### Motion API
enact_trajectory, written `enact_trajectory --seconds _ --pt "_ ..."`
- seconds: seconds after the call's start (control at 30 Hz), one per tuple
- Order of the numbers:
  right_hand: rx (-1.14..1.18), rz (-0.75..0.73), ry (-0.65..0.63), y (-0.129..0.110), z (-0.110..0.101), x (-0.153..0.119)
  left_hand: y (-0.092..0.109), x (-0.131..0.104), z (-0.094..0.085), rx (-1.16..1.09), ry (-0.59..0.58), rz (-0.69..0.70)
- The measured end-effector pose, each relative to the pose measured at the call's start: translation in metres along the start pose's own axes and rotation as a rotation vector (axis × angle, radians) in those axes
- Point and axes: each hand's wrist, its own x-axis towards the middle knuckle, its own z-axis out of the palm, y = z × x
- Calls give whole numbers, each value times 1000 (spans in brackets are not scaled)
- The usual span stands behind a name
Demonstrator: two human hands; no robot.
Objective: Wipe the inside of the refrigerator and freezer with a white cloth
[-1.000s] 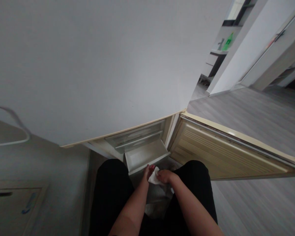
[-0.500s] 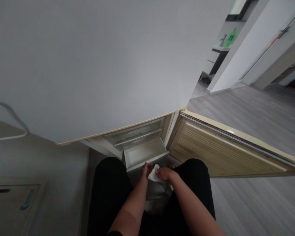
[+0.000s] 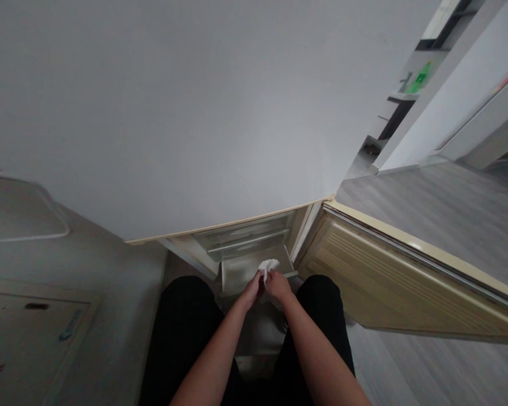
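Observation:
A crumpled white tissue (image 3: 268, 265) stands up between my two hands, over the pulled-out drawer. My right hand (image 3: 277, 284) is closed around its lower right side. Close beside it, my left hand (image 3: 252, 290) has its fingers bunched against the tissue's lower left; its fingertips are partly hidden. Below and behind the hands is the pale drawer (image 3: 236, 273) of an open fridge compartment, its front edge partly covered by my hands. Further in, a clear drawer front (image 3: 245, 234) sits inside the compartment.
The yellowed fridge door (image 3: 376, 270) stands swung out to the right. A large pale panel (image 3: 220, 113) fills the upper view. My knees flank the drawer. At the left are a wall box (image 3: 29, 332) and a white cable (image 3: 29, 239). A green bottle (image 3: 419, 79) stands far back.
Both hands have moved up and forward with the tissue, from in front of the drawer's edge to over it. The left hand has come together with the right. The view has shifted slightly.

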Motion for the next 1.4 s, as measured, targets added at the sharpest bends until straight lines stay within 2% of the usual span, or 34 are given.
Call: enact_trajectory --seconds 0.13,0.23,0.3,0.4,0.47,0.53,0.63,0.73,0.83,0.9,1.03,1.2,1.4 --pt "117 -74 72 -37 5 17 42 -18 -33 20 83 247" --pt "356 -257 60 -64 22 23 65 -30 -64 67 158 424" --pt "548 -340 46 -77 36 25 73 -31 -79 117 166 470" --pt "597 -280 34 -86 49 31 76 -25 -92 200 176 469" --pt "529 -263 21 -82 48 39 74 -17 -96 255 221 457" --pt "508 -318 -42 -69 40 50 72 -9 -97 313 265 460" --pt "670 -369 -155 -44 26 69 70 1 -94 383 249 490" --pt "807 -277 -68 -31 22 87 65 10 -92 407 190 499" --pt "814 -200 88 -43 32 98 56 16 -94 392 194 499" --pt "789 -217 124 -56 42 100 51 20 -98 366 246 509" --pt "647 -253 83 -72 58 100 52 27 -103 348 361 521" --pt "686 -128 -56 -66 66 114 62 28 -107 483 418 559" --pt "789 43 -60 -74 88 127 72 9 -107 664 450 679"
